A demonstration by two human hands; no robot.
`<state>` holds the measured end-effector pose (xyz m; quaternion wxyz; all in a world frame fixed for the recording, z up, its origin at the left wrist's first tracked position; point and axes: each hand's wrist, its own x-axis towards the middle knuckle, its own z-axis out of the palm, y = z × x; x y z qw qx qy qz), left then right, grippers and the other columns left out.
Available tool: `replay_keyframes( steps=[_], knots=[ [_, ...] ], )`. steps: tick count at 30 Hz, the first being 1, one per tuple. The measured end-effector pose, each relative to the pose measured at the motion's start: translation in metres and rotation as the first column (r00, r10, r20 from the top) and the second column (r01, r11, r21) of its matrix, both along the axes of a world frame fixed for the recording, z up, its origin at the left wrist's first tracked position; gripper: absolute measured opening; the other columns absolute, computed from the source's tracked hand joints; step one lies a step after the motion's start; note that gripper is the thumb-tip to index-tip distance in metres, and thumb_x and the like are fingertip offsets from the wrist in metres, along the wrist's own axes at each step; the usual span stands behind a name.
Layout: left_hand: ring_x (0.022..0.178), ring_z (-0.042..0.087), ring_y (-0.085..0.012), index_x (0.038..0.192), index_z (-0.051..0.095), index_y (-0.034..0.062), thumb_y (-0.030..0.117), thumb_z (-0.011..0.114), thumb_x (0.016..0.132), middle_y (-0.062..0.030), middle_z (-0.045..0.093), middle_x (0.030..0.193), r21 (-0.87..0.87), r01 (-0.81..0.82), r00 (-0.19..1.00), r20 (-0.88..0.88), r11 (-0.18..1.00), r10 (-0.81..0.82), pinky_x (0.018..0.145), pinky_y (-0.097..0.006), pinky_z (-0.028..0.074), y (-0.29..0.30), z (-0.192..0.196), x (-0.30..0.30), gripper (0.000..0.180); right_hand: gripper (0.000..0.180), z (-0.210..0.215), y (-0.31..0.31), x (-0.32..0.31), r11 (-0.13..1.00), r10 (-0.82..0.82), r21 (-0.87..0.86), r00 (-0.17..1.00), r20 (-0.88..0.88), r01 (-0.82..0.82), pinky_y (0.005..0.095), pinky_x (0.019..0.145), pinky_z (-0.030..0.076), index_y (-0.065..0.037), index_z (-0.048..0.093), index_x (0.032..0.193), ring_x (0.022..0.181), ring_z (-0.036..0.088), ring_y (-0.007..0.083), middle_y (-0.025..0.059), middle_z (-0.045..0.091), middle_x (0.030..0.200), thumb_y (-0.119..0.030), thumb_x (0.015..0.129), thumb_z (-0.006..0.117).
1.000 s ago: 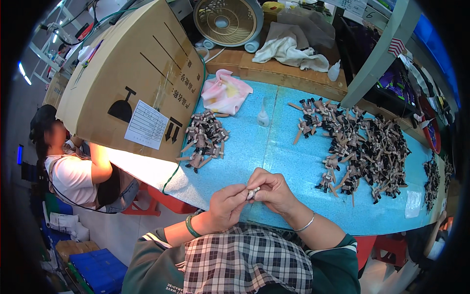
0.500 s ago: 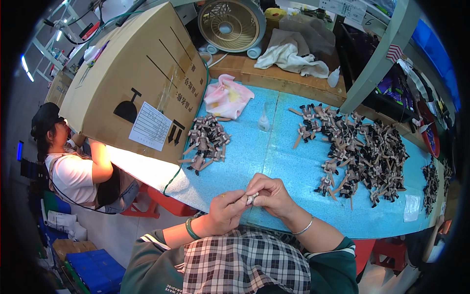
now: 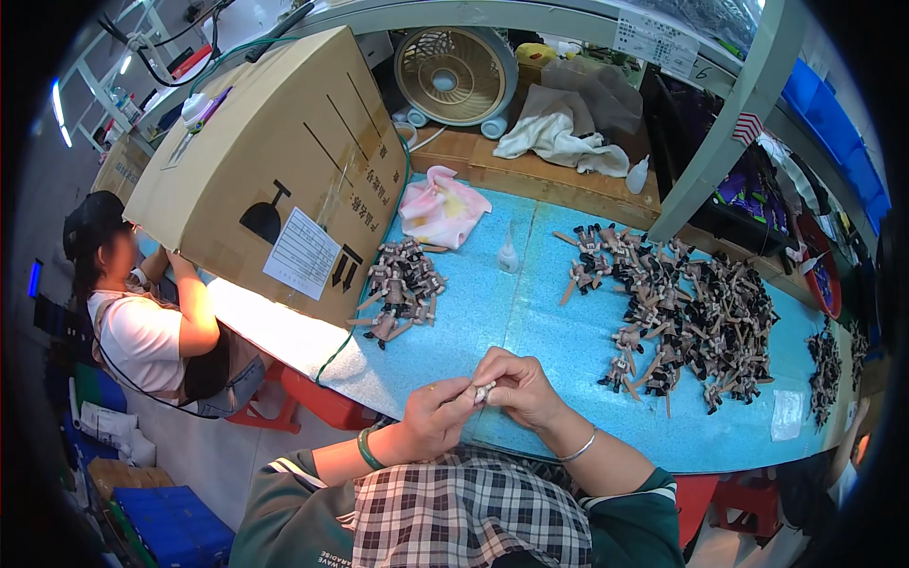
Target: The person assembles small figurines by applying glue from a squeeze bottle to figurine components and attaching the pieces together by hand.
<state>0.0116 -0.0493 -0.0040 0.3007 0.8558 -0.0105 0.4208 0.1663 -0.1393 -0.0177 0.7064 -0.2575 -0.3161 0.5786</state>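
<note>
Between my fingertips, over the table's near edge, is a small pale figure part (image 3: 483, 390), partly covered by the fingers. My left hand (image 3: 437, 417) pinches it from one side, and my right hand (image 3: 523, 386) pinches it from the other. A small pile of little figures (image 3: 400, 289) in brown and black lies ahead on the left, beside the carton. A much larger spread of similar figures (image 3: 701, 317) covers the table's right part. Beyond my hands stands a small clear bottle with a thin nozzle (image 3: 508, 254).
A large carton (image 3: 275, 180) stands at the left, with a seated co-worker (image 3: 142, 322) beyond it. A pink cloth (image 3: 445, 210), a fan (image 3: 453, 80) and a white rag (image 3: 559, 133) are at the back. A grey post (image 3: 724, 133) rises at the right above the blue tabletop (image 3: 549, 379).
My view has shifted slightly. Both hands stay together at the same spot, and the pale part between the fingers shows a little more now.
</note>
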Motion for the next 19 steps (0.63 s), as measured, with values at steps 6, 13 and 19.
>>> replay_keyframes(
  steps=[6,13,19],
  knots=[
    [0.065,0.062,-0.0243,0.114,0.052,0.0039,-0.003,0.066,0.082,-0.0186,0.06,0.096,0.011,0.009,1.0,-0.02,1.0,-0.009,0.052,-0.03,0.05,-0.0013,0.0058,0.0002,0.035,0.018,-0.003,0.0007,0.0013,0.999,0.002,0.043,1.0,0.031,-0.004,0.0268,0.076,0.055,0.001,0.068,0.095,0.086,0.059,0.0167,0.0085,0.056,0.094,0.001,0.078,0.069],
    [0.06,0.06,-0.0257,0.101,0.056,0.0,0.0,0.068,0.08,-0.0166,0.059,0.089,-0.032,-0.042,0.999,0.007,0.999,0.042,0.048,-0.031,0.048,-0.0069,0.0104,0.0034,0.024,0.021,-0.0028,0.0006,0.0014,1.0,0.02,0.014,1.0,0.005,-0.02,0.0275,0.077,0.05,0.0,0.068,0.095,0.085,0.059,0.0169,0.0086,0.058,0.094,-0.011,0.078,0.075],
    [0.061,0.061,-0.0266,0.103,0.056,0.0008,0.0,0.068,0.08,-0.0171,0.06,0.091,-0.036,-0.041,0.999,-0.012,0.999,0.041,0.049,-0.032,0.049,-0.0081,0.0094,0.0007,0.026,0.019,-0.0024,0.0,0.0016,0.999,0.04,0.016,0.999,0.009,-0.04,0.0291,0.079,0.051,-0.001,0.068,0.095,0.086,0.06,0.0176,0.0089,0.057,0.095,-0.009,0.08,0.074]
  ],
)
